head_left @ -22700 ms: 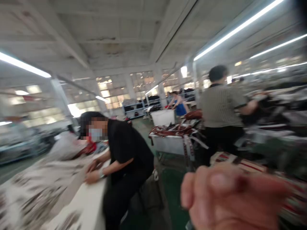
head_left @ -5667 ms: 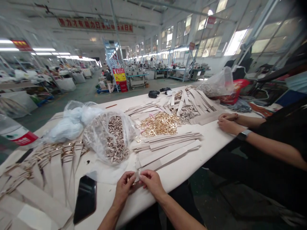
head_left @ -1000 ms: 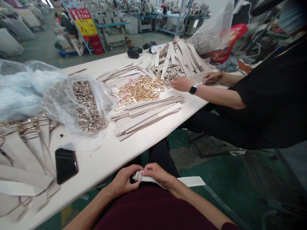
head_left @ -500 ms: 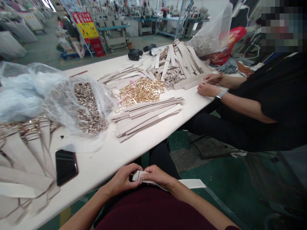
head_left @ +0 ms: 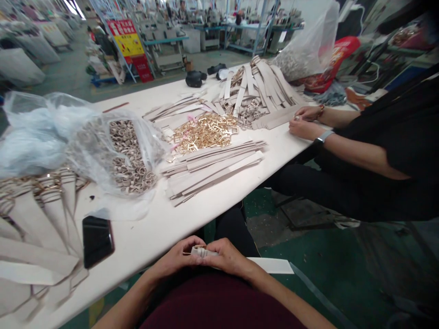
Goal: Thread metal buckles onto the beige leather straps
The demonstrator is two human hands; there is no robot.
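Note:
In my lap, just off the table's edge, both hands close on one pale beige belt strap (head_left: 273, 265). My left hand (head_left: 176, 258) pinches the looped end, where a little gold metal shows; the fingers hide most of it. My right hand (head_left: 229, 259) grips the strap beside that end, thumb pressed along its dark-edged bands. The free tail passes under my right wrist and sticks out to the right. Nearest on the table are a stack of flat straps (head_left: 216, 171) and a heap of gold buckles (head_left: 206, 132).
A clear plastic bag of small beige loops (head_left: 133, 176) stands left of the buckles. A black phone (head_left: 98, 241) lies near the front edge beside buckled straps (head_left: 37, 256). At right, a co-worker's hands (head_left: 307, 122) handle something small over the white table (head_left: 137, 244).
The strap's looped end has turned between my hands, and my right thumb and fingers have shifted towards my left hand. The view has moved slightly.

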